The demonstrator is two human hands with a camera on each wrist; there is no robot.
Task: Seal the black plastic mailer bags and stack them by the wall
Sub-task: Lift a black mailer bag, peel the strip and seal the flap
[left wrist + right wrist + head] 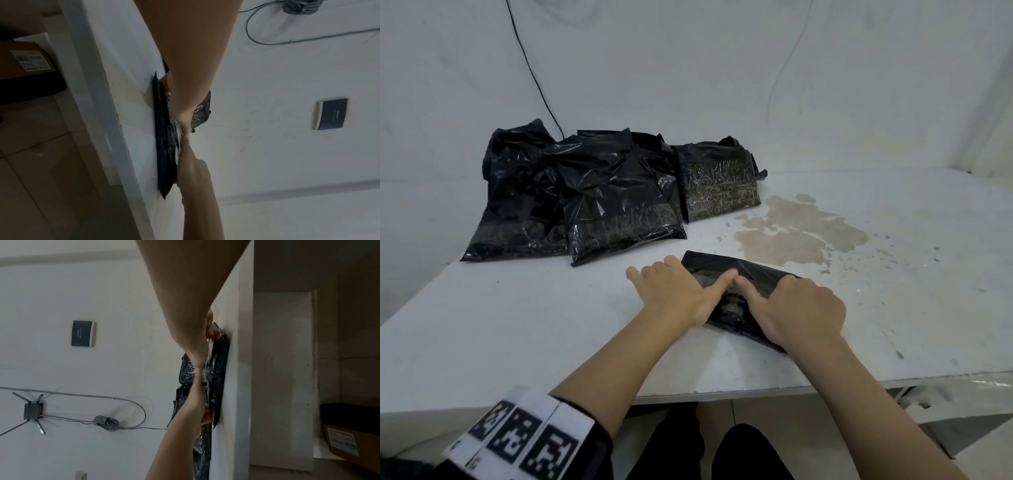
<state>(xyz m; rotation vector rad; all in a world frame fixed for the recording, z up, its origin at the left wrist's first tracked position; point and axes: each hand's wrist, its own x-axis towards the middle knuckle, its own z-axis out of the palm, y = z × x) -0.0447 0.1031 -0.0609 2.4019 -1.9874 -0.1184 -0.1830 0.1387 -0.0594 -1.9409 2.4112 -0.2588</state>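
Head view puts the bag [750,274] flat on the table [517,325] under both thumbs, your left hand [674,296] spread, your right hand [803,311] curled over its edge; it looks light, limp and slick, so lift by both ends.

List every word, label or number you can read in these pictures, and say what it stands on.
No text can be read.
Cardboard box label: print too blurred.
Dark wall panel: lettering too small.
Wristband: black-and-white code squares, no words.
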